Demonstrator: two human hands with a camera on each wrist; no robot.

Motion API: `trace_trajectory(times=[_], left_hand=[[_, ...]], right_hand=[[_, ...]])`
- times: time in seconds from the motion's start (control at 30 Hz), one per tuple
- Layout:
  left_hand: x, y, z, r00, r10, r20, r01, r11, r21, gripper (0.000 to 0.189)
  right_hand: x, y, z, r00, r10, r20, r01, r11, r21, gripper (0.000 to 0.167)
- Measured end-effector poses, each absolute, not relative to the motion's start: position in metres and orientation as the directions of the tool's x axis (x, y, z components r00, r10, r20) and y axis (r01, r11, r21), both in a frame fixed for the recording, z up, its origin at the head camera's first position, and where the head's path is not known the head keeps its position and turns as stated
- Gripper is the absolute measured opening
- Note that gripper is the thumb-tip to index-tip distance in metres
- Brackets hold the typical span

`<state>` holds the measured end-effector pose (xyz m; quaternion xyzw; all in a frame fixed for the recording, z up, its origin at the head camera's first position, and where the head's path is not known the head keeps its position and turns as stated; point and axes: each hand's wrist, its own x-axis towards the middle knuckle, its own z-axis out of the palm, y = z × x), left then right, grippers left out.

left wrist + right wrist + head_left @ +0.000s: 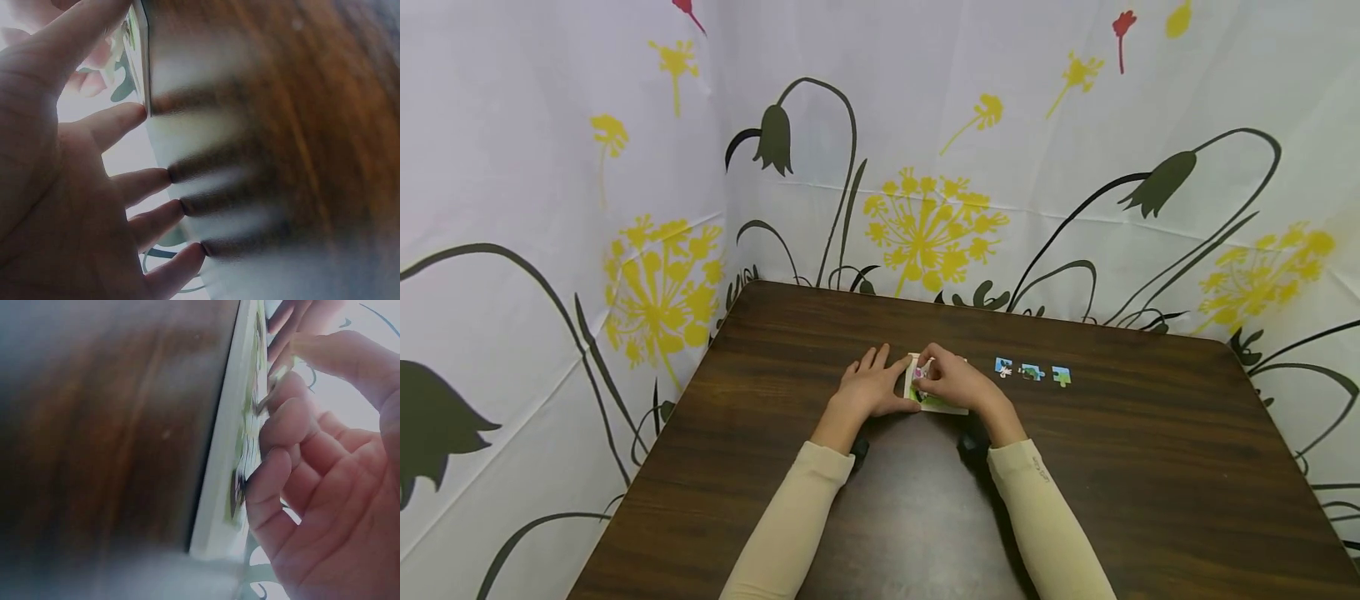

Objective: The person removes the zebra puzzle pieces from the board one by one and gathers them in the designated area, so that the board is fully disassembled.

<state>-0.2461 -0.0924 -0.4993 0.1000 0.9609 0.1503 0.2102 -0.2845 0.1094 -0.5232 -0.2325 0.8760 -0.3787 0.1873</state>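
Observation:
A small jigsaw board (946, 408) with a pale border and a colourful picture lies flat on the table. At its left edge rests my left hand (872, 388), fingers spread, index fingertip and thumb against the border; in the left wrist view its fingertips (199, 251) touch the tabletop. Over the board, my right hand (958, 382) pinches a puzzle piece (267, 401) between thumb and index finger. Its other fingers are bent against the picture. My right hand hides much of the board in the head view.
Right of the board lie three loose puzzle pieces in a row: a left one (1002, 365), a middle one (1032, 372) and a right one (1062, 375). The dark wooden table (1150, 467) meets a flower-patterned curtain (1045, 242) at the back and left.

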Motion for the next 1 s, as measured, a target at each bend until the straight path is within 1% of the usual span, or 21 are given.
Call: trace_trajectory(times=[0.1,0.27,0.57,0.8,0.9,1.0], left_hand=[[-0.246,-0.091,-0.499,-0.891,0.257,-0.374,0.128,0.933,0.336,0.095],[-0.246,-0.092,-0.499,-0.892,0.25,-0.376,0.12,0.934,0.337,0.094],[-0.246,-0.093,-0.501,-0.897,0.252,-0.364,0.121,0.931,0.345,0.095],[-0.247,-0.093,-0.503,-0.902,0.251,-0.352,0.123,0.93,0.347,0.095],[-0.246,-0.093,-0.501,-0.901,0.252,-0.353,0.122,0.929,0.35,0.095],[-0.246,-0.093,-0.5,-0.9,0.256,-0.353,0.123,0.926,0.358,0.095]], right_hand=[[-0.282,0.114,-0.523,-0.833,-0.54,-0.116,-0.269,0.581,-0.768,0.029],[-0.279,0.121,-0.519,-0.854,-0.517,-0.056,-0.294,0.57,-0.767,0.03],[-0.267,0.138,-0.503,-0.87,-0.492,-0.024,-0.32,0.601,-0.732,0.029],[-0.256,0.16,-0.491,-0.879,-0.476,-0.031,-0.308,0.615,-0.726,0.029],[-0.252,0.173,-0.488,-0.89,-0.453,-0.052,-0.285,0.643,-0.711,0.03],[-0.25,0.189,-0.487,-0.904,-0.418,-0.09,-0.254,0.695,-0.673,0.03]])
